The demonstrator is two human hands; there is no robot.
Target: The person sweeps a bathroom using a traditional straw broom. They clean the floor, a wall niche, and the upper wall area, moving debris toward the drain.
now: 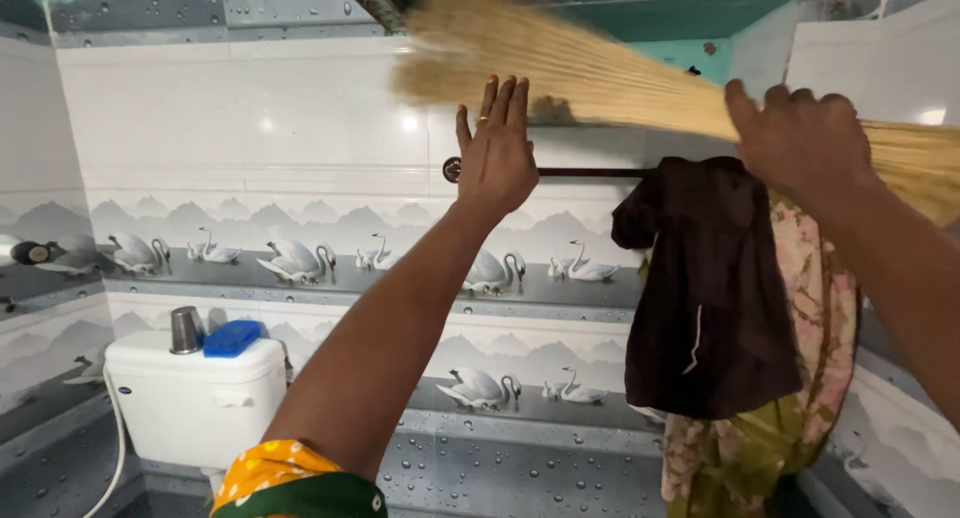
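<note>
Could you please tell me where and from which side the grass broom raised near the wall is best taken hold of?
Probably on the tight bundled shaft of the grass broom, where the right hand already covers it, coming over from above. There the stalks are packed narrow enough for fingers to wrap; towards the upper left they fan into a loose, blurred brush that would splay. The left hand is open, flat beside the stalks.

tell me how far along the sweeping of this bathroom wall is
Done: nothing in view shows a swept patch; the tiles look alike all over. In hand: the right hand grips the broom, its bristles blurred high by the ceiling edge, while the left hand is raised open beside it. Left: the wall behind the dark cloth on the rail looks unreached.
</note>
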